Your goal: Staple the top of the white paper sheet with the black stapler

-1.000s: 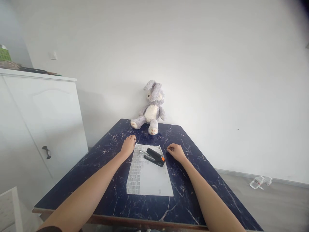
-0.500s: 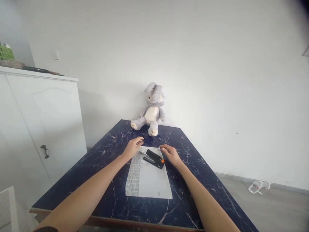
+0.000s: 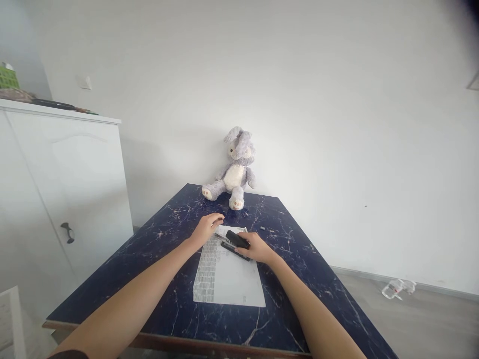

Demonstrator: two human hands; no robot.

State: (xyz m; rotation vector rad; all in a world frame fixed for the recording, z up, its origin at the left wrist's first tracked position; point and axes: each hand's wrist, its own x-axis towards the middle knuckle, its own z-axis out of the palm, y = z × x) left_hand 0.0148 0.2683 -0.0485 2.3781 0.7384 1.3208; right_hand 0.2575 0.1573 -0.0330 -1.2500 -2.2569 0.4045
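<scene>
A black stapler lies slantwise on the upper part of a printed sheet of paper, its arms spread apart and its metal front end pointing left. My right hand wraps around the stapler's rear, hiding the orange part. Just past the stapler's front, at the sheet's upper left corner, is my left hand. Its fingers are bent together, and whatever they pinch is too small to make out. A small grey piece rests on the table to the right of the sheet's top edge.
The dark blue marbled table carries everything. A grey plush rabbit sits at its far end against the white wall. To the left stands a white cabinet with a green basket on top. Clear plastic lies on the floor at right.
My right hand has come from the sheet's upper right corner down and left onto the stapler, closing around its rear. The small grey piece now shows. My left hand has barely moved.
</scene>
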